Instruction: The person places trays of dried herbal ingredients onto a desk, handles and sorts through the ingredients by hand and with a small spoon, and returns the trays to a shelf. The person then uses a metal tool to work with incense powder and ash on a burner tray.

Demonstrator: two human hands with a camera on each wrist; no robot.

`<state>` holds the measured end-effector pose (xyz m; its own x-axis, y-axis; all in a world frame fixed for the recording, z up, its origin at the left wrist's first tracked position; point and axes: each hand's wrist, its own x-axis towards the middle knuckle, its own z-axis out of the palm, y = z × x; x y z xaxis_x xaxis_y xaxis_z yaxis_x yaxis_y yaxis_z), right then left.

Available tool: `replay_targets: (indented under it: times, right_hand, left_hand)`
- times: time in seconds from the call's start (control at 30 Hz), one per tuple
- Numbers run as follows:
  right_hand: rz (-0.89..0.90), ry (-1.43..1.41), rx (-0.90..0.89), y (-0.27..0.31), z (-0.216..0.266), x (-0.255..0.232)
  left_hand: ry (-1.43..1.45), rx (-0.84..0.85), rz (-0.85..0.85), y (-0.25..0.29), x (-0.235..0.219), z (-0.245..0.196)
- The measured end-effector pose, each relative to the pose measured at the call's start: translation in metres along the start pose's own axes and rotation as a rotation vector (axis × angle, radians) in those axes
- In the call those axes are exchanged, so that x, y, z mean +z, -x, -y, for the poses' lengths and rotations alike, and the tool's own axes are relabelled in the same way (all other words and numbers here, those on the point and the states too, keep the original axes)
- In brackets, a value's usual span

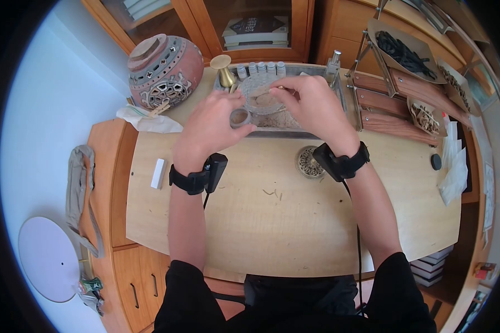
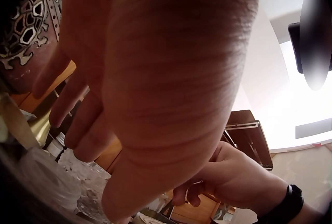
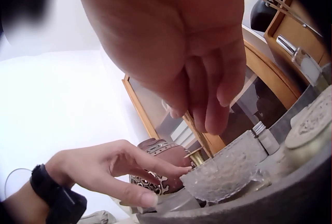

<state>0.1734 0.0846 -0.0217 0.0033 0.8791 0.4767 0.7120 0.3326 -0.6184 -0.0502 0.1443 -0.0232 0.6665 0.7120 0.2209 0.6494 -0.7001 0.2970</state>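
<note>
Over the clear glass bowl (image 1: 255, 91), my right hand (image 1: 316, 108) pinches a small thin tool between thumb and fingers; its gold-coloured end (image 1: 281, 87) shows at the fingertips, and the rest is hard to make out. Pale brown powder lies in the bowl. My left hand (image 1: 211, 125) is beside a small round jar (image 1: 240, 117) of brownish powder, thumb and fingers spread around it; whether they touch it I cannot tell. In the right wrist view, the left hand (image 3: 111, 172) has fairly straight fingers, and the cut-glass bowl (image 3: 223, 174) stands below the right hand (image 3: 181, 52).
A grey tray (image 1: 283, 134) holds the bowl, a brass cup (image 1: 222, 64) and several small lidded bottles (image 1: 262, 69). At the back left stands a patterned pot (image 1: 166, 72). An openwork metal piece (image 1: 310, 162) lies near the right wrist; a wooden rack (image 1: 397, 125) stands right.
</note>
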Motion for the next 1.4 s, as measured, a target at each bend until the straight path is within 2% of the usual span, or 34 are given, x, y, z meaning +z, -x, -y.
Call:
replay_targets:
  times: [0.1,0.2,0.3,0.53,0.63,0.73,0.8,0.93,1.13,1.23,1.4]
  right_hand:
    - [-0.053,0.123,0.092,0.001,0.003,-0.003]
    - [-0.030,0.142,0.131,-0.001,0.010,-0.011]
    - [-0.013,0.090,0.062,-0.001,0.008,-0.009]
    - [-0.116,0.140,0.090,0.000,0.006,-0.008]
    - [-0.043,0.154,0.108,-0.001,0.010,-0.014]
    - [0.007,0.104,0.052,-0.001,0.008,-0.012]
    - [-0.107,0.114,0.051,-0.001,0.010,-0.012]
    - [-0.114,0.215,0.079,0.000,0.008,-0.015]
    - [-0.023,0.069,0.054,-0.001,0.006,-0.013]
    - [-0.113,0.107,0.058,0.000,0.002,-0.008]
    - [0.013,0.058,0.063,-0.002,0.000,-0.008]
  left_hand:
    - [0.009,-0.014,-0.008,0.001,-0.001,-0.002]
    - [0.012,-0.022,-0.004,0.000,-0.001,-0.002]
    - [0.004,-0.019,0.011,-0.001,-0.001,-0.002]
    - [-0.004,-0.039,0.019,-0.001,-0.004,-0.005]
    - [-0.015,-0.025,0.006,-0.001,0.000,-0.003]
    - [-0.013,-0.001,-0.025,-0.001,-0.001,-0.005]
    - [-0.006,-0.018,-0.004,-0.001,-0.003,-0.006]
    - [-0.008,-0.008,-0.004,-0.001,-0.002,-0.005]
    - [-0.005,-0.009,0.014,-0.001,-0.003,-0.006]
    - [-0.026,0.014,-0.023,-0.001,0.000,-0.004]
    - [0.005,-0.005,0.010,-0.002,-0.002,-0.005]
